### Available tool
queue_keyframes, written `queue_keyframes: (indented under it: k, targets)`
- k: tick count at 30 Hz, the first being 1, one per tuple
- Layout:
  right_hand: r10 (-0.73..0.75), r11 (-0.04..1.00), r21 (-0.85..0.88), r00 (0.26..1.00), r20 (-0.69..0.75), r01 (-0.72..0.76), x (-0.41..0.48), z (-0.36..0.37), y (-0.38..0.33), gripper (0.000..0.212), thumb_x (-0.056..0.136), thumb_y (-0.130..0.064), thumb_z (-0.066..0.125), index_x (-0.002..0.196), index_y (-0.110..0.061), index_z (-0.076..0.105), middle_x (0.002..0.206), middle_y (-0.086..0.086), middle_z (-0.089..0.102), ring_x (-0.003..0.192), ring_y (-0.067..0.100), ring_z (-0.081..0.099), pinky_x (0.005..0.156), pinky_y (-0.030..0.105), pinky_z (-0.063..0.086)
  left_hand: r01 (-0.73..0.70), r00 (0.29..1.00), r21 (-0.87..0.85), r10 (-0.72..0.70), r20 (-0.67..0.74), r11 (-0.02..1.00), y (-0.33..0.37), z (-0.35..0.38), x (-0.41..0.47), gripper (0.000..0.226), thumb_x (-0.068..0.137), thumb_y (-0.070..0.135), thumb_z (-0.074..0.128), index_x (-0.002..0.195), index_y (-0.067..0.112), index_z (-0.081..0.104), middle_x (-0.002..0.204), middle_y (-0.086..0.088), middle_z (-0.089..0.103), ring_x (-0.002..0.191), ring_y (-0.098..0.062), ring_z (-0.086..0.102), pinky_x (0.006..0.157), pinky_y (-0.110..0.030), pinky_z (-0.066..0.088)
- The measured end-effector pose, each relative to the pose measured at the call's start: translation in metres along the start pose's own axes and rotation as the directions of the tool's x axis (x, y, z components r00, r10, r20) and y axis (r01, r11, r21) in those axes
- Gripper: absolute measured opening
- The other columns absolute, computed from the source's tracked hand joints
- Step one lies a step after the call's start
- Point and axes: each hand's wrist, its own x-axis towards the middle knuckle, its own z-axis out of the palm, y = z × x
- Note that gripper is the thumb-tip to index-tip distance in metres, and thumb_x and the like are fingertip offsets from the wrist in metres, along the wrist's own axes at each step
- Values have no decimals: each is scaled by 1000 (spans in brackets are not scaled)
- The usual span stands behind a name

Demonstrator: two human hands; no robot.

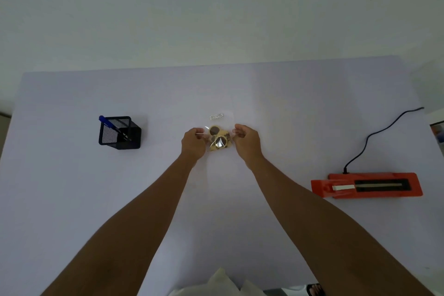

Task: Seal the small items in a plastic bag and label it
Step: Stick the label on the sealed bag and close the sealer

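Note:
A clear plastic bag (219, 142) lies at the middle of the white table, with several small yellow-and-brown items inside it. My left hand (193, 144) pinches the bag's left edge. My right hand (245, 141) pinches its right edge. Just beyond the bag sits a small white label (217, 116) with printed lines, flat on the table or on the bag's clear far part; I cannot tell which.
A black mesh pen holder (119, 132) with a blue pen (105, 121) stands at the left. A red heat sealer (366, 185) with a black cord (374, 136) lies at the right. The white table (72, 187) ends at a pale wall behind.

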Motion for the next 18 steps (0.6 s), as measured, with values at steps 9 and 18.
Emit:
queue_keyframes:
  k: [9,18]
  targets:
    - [-3,999,-35,1000,30,5,-5,2,0,44,92,3,48,136,-4,56,127,13,66,117,24,62,105,39,49,-61,998,145,61,6,988,4,-1,-5,35,93,8,50,127,8,58,116,-8,69,111,-26,63,94,-34,51]
    - [-126,992,-12,990,65,127,-50,-17,-14,50,94,2,54,141,-12,47,134,6,57,119,22,57,103,32,47,-98,992,158,109,-63,983,14,-16,-58,40,96,11,45,137,10,46,133,-12,57,121,-28,54,103,-41,46]
